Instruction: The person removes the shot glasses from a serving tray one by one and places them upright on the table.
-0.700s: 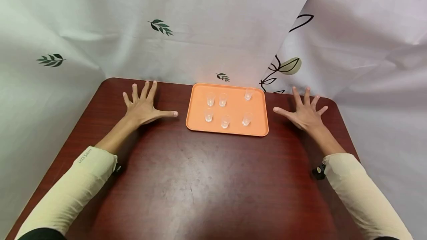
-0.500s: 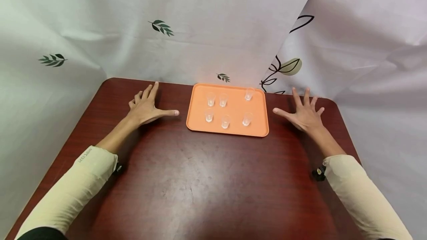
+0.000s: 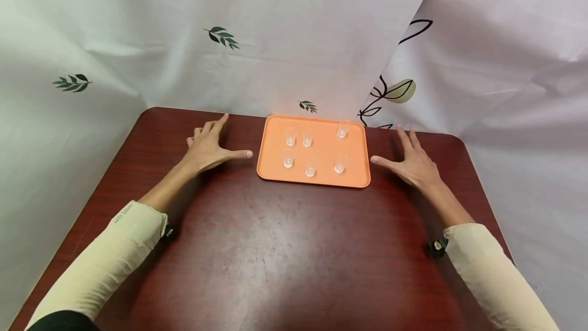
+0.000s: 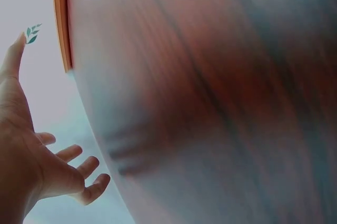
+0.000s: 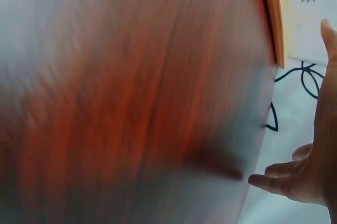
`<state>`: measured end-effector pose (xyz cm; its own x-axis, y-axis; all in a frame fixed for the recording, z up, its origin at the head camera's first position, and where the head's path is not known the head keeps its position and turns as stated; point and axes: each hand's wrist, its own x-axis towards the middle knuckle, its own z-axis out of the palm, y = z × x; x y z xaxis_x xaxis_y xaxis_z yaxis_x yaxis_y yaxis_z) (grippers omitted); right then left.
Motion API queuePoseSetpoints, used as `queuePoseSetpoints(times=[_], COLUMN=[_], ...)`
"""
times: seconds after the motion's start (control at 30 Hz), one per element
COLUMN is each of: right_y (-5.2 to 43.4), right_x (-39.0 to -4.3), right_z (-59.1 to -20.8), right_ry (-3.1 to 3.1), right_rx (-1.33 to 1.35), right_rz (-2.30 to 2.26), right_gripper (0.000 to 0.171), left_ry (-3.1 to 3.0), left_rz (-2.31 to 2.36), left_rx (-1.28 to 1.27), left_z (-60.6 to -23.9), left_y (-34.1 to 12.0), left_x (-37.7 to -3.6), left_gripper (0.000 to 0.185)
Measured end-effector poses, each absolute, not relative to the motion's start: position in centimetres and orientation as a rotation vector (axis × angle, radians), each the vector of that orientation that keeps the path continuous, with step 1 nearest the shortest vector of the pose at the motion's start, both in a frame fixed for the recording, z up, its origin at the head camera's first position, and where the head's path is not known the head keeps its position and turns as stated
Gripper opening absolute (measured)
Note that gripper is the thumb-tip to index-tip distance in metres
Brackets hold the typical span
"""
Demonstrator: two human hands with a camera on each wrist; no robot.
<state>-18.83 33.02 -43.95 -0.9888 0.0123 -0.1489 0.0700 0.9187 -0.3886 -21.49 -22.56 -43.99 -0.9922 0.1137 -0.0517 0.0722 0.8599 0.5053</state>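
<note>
An orange tray (image 3: 326, 142) lies at the far side of the table with several small clear cups on it, among them a front cup (image 3: 311, 167) and a back right cup (image 3: 343, 129). Left of the tray is my left hand (image 3: 206, 149), thumb stretched toward the tray's edge and other fingers partly bent, holding nothing. On the opposite side my right hand (image 3: 417, 163) has its thumb tip close to the tray's right edge. Its fingers reach forward and hold nothing. Each wrist view catches the orange tray edge (image 4: 61, 24) beyond the thumb.
The dark red wooden table (image 3: 285, 249) has rounded far corners. Right behind it hangs a white curtain (image 3: 275, 40) printed with leaves. Dark wrist straps (image 3: 436, 247) sit at the cuffs of the light sleeves (image 3: 110, 254).
Both hands have moved inward toward the tray, the left to the right and the right to the left. Their spread fingers have drawn together and bent somewhat. The tray and cups stay put.
</note>
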Motion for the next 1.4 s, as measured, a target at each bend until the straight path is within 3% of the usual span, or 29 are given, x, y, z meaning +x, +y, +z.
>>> queuePoseSetpoints(times=[0.7, 1.4], right_y=[29.5, 25.9], right_x=[-16.3, -16.0], right_z=[-44.2, -44.0], right_ry=[2.930, 2.898], right_rx=[-0.127, -0.254], right_rz=[-0.898, -1.047], right_gripper=[0.117, 0.108], left_ry=[2.855, 2.736], left_rz=[0.891, 1.021], left_rx=[0.234, 0.308], left_z=[-44.0, -43.8], left_y=[-19.4, -16.6], left_x=[-20.8, -21.5], left_gripper=[0.126, 0.108])
